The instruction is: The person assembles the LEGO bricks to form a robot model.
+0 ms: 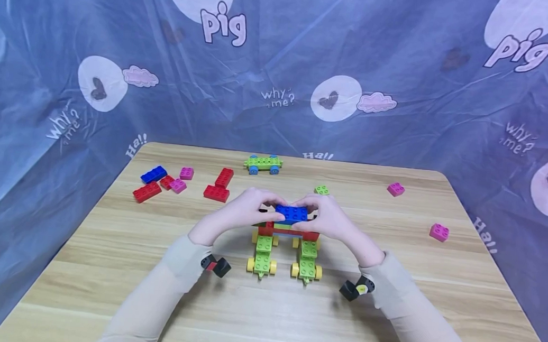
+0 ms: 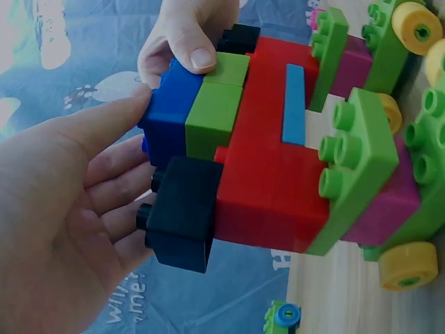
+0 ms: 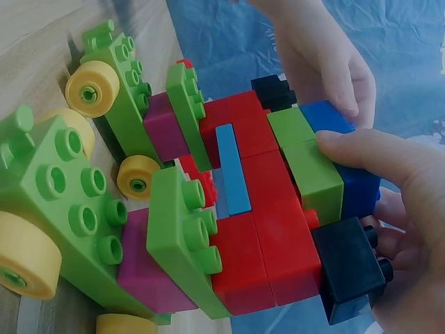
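In the head view, my left hand (image 1: pixel 251 207) and right hand (image 1: pixel 330 220) meet over a built toy-brick model, gripping a blue brick (image 1: pixel 292 213) from its two sides. That blue brick sits against two light green bricks (image 3: pixel 306 153). Beneath these come joined red bricks (image 2: pixel 268 167) with a light blue piece (image 3: pixel 233 167) between. One black brick (image 2: pixel 184 212) sticks up at each end of the red part. Lower down, green bricks and magenta bricks (image 3: pixel 160 268) join it to two green wheeled bases (image 1: pixel 263 255) with yellow wheels, standing on the table.
A green base with blue wheels (image 1: pixel 263 163) stands at the far edge of the table (image 1: pixel 105 265). Two red bricks (image 1: pixel 216 193) lie left of the model, and a blue, red and pink cluster (image 1: pixel 167 182) farther left. Pink bricks (image 1: pixel 439 232) lie at right; a green brick (image 1: pixel 322 190) sits behind.
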`<state>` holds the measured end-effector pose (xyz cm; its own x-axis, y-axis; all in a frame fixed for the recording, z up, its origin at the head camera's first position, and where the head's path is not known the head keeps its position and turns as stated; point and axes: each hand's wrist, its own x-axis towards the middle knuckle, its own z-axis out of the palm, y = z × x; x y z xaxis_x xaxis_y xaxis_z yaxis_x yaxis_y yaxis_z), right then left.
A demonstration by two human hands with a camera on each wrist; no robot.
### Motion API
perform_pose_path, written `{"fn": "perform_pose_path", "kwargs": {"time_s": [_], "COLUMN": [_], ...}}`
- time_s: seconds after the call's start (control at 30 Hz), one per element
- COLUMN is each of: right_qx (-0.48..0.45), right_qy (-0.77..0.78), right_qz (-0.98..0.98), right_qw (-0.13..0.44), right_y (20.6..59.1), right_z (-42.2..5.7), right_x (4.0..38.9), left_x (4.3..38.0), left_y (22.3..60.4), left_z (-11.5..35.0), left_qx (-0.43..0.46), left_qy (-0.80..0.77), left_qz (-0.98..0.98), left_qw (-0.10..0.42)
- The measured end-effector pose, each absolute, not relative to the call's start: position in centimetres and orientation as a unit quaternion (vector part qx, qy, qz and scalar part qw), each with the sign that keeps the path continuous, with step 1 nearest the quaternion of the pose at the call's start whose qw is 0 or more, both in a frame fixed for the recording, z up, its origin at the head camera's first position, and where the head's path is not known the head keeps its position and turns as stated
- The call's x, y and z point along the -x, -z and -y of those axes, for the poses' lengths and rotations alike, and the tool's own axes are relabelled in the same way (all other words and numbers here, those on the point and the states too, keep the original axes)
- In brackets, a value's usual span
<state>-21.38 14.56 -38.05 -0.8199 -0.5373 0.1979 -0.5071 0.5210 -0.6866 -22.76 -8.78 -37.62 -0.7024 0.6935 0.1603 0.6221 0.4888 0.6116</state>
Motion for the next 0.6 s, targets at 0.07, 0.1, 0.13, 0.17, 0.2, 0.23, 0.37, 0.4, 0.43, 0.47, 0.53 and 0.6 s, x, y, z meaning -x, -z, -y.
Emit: {"fn": "perform_pose_path", "kwargs": {"time_s": [0.07, 0.1, 0.13, 0.17, 0.2, 0.23, 0.37, 0.4, 0.43, 0.47, 0.53, 0.6], "right_qx": [0.295, 0.292, 0.290, 0.287, 0.285, 0.284, 0.278, 0.279, 0.281, 0.286, 0.294, 0.297], "right_qy": [0.386, 0.385, 0.385, 0.384, 0.383, 0.382, 0.381, 0.383, 0.387, 0.385, 0.387, 0.388], "right_qz": [-0.874, -0.875, -0.876, -0.877, -0.878, -0.879, -0.881, -0.879, -0.877, -0.877, -0.873, -0.872], "right_qw": [0.021, 0.022, 0.023, 0.024, 0.025, 0.027, 0.039, 0.042, 0.040, 0.035, 0.031, 0.028], "right_y": [38.0, 38.0, 38.0, 37.9, 37.9, 37.9, 38.0, 38.0, 38.0, 38.1, 38.2, 38.1], "right_z": [-14.6, -14.6, -14.6, -14.5, -14.6, -14.6, -14.6, -14.6, -14.6, -14.7, -14.7, -14.8], "right_x": [21.4, 21.3, 21.3, 21.3, 21.3, 21.3, 21.4, 21.4, 21.4, 21.5, 21.5, 21.5], "left_x": [22.8, 22.7, 22.7, 22.7, 22.7, 22.6, 22.7, 22.8, 22.8, 22.9, 23.1, 23.3], "left_y": [37.6, 37.6, 37.6, 37.5, 37.5, 37.5, 37.4, 37.4, 37.4, 37.5, 37.6, 37.7], "left_z": [8.9, 9.0, 9.2, 9.3, 9.5, 9.7, 10.9, 11.2, 11.6, 12.0, 12.8, 13.8], "left_qx": [-0.384, -0.384, -0.385, -0.385, -0.385, -0.384, -0.373, -0.369, -0.364, -0.360, -0.348, -0.339], "left_qy": [-0.332, -0.335, -0.337, -0.338, -0.340, -0.342, -0.355, -0.358, -0.361, -0.363, -0.363, -0.358], "left_qz": [-0.860, -0.859, -0.858, -0.858, -0.858, -0.857, -0.857, -0.857, -0.858, -0.859, -0.862, -0.867], "left_qw": [0.050, 0.047, 0.041, 0.034, 0.025, 0.017, -0.014, -0.022, -0.029, -0.039, -0.058, -0.079]}}
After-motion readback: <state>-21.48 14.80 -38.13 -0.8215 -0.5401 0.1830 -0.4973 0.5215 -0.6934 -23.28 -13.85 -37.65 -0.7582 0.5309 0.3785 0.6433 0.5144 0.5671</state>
